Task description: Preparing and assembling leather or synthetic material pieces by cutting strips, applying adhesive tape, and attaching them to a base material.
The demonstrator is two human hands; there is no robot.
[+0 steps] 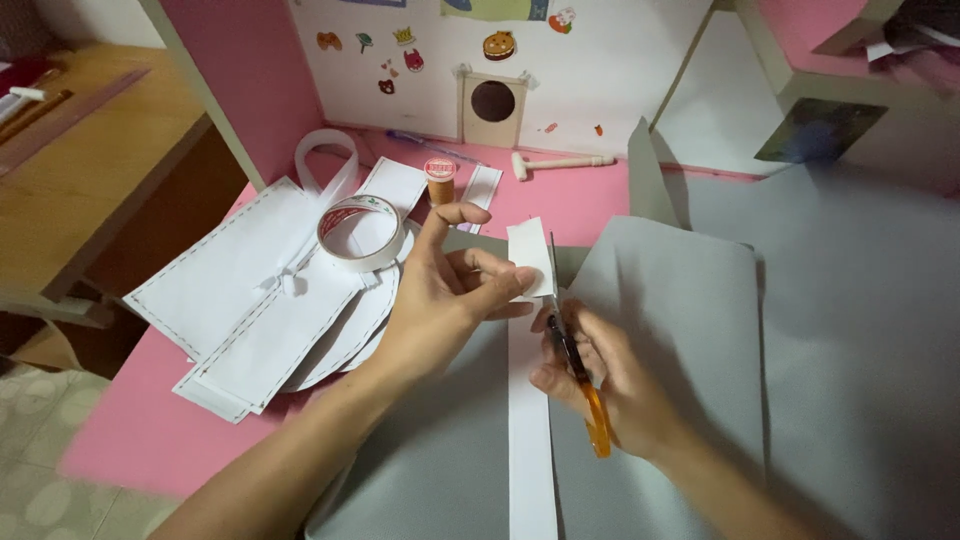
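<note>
tape roll [361, 232] on paper pieces [250, 290] | thread spool [439, 181] behind | strip [530, 400] probably on sheet [680, 330]

Both hands close together, left [440, 295] pinching, right [600, 375] gripping.

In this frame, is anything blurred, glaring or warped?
Head view: the centre is sharp, with the left hand, white paper strip and scissors crisp; the shelf corner at upper right is soft; light is even, shadows faint, no glare; edges bow slightly.

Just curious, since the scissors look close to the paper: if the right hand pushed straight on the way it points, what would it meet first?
Probably the white paper strip that the left hand pinches: the right hand aims its orange-handled scissors up at it. Whether the blades already touch it is unclear.
</note>
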